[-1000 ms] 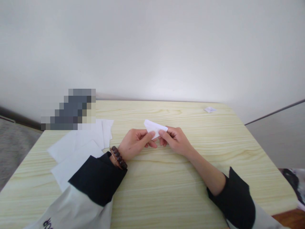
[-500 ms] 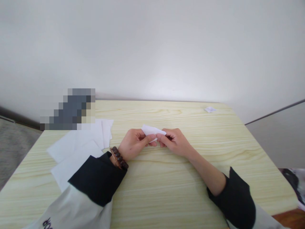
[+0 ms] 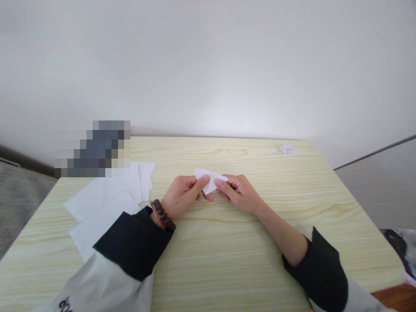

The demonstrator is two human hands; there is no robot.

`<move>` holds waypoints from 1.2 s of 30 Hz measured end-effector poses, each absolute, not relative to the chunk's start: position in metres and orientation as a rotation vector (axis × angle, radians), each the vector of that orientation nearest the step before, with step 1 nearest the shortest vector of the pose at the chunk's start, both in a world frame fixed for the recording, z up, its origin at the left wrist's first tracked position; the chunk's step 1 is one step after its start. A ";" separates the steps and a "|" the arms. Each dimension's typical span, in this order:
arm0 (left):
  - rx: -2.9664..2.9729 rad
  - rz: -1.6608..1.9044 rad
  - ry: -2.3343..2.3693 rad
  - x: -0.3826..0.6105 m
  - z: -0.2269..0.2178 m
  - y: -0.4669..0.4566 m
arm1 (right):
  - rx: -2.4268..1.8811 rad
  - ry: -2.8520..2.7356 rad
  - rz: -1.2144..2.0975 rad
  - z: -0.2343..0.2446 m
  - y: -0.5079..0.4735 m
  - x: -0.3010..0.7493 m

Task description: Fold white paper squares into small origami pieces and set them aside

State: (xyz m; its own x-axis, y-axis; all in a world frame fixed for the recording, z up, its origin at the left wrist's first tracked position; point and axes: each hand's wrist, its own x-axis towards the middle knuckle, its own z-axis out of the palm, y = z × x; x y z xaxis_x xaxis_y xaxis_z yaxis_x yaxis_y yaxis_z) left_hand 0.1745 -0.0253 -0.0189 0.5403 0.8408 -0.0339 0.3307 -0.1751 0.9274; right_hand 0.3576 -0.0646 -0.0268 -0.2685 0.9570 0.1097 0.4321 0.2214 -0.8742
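A small folded piece of white paper (image 3: 212,181) is held between both hands above the middle of the table. It has a roughly triangular shape, with a crease running down its front. My left hand (image 3: 186,190) pinches its left side, thumb on top and fingers beneath. On the right, my right hand (image 3: 238,193) grips the other corner between thumb and fingers. Both thumbs lie apart on the near face of the paper. The fingers behind the paper are partly hidden.
Several loose white paper sheets (image 3: 100,216) lie overlapping on the left, partly under my left sleeve. A small folded white paper piece (image 3: 286,149) rests at the table's far right. A blurred-out dark object (image 3: 97,149) is at the back left. A white wall (image 3: 214,69) borders the wood-grain table (image 3: 221,268).
My thumbs have moved apart from the paper's middle, the left one up and left. More of the folded paper's front and its crease now shows.
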 end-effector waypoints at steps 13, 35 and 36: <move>1.630 0.642 0.901 0.176 -0.022 -0.025 | -1.331 -1.831 0.919 -0.027 -0.065 0.357; 1.812 0.850 0.973 0.174 -0.027 -0.024 | -1.364 -1.804 0.825 -0.032 -0.063 0.359; 1.922 0.878 1.004 0.174 -0.029 -0.023 | -1.381 -1.846 0.777 -0.031 -0.062 0.358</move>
